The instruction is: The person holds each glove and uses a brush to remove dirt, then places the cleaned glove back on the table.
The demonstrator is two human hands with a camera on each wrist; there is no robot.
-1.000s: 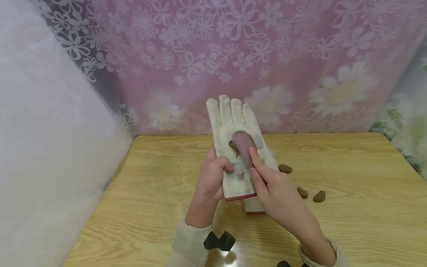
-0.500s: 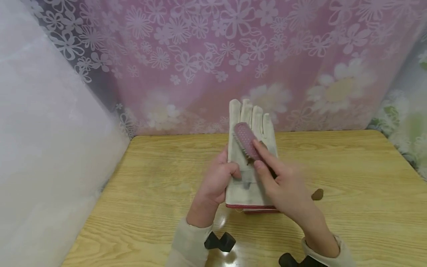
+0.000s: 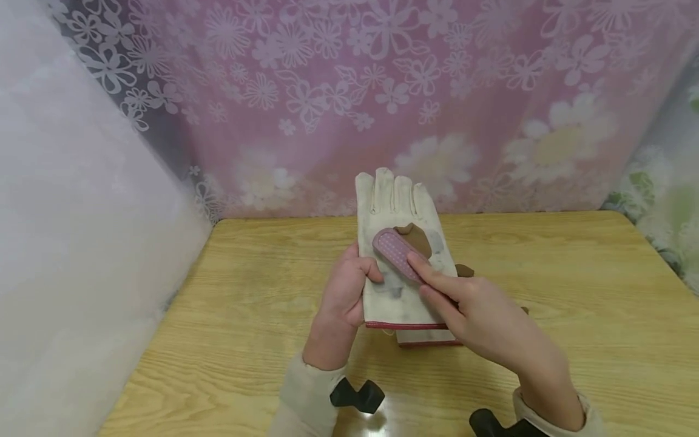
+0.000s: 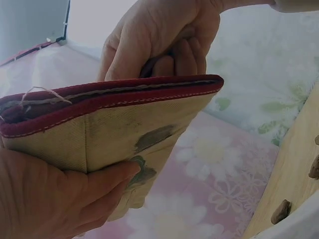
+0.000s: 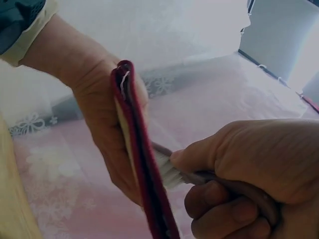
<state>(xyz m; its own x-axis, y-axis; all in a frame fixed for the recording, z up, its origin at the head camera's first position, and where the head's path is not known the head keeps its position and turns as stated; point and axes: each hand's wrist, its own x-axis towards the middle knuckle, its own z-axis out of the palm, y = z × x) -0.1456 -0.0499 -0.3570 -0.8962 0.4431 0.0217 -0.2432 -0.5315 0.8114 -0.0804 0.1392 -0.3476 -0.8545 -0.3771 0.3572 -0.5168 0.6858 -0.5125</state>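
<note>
My left hand (image 3: 343, 288) grips the left side of a cream work glove (image 3: 367, 224) with a red-trimmed cuff, thumb on its upper face. The glove is held tilted, fingers pointing away. My right hand (image 3: 486, 309) holds a mauve brush (image 3: 394, 250) by its handle, forefinger along the back. In the right wrist view, its pale bristles (image 5: 168, 172) meet the glove's face. A brown patch (image 3: 416, 241) shows beside the brush head, with grey smudges (image 3: 390, 282) nearby. Beneath lies a second glove (image 3: 426, 337), mostly hidden.
Brown lumps (image 3: 464, 271) lie on the wooden table (image 3: 246, 315) to the right, partly behind the right hand; several show in the left wrist view, one lump (image 4: 282, 211) nearest. A pink floral curtain (image 3: 306, 109) hangs behind the table.
The glove swung right, then came back left and tilted. The brush slid over it and now sits lower and left, uncovering the brown patch. My right forearm shifted right.
</note>
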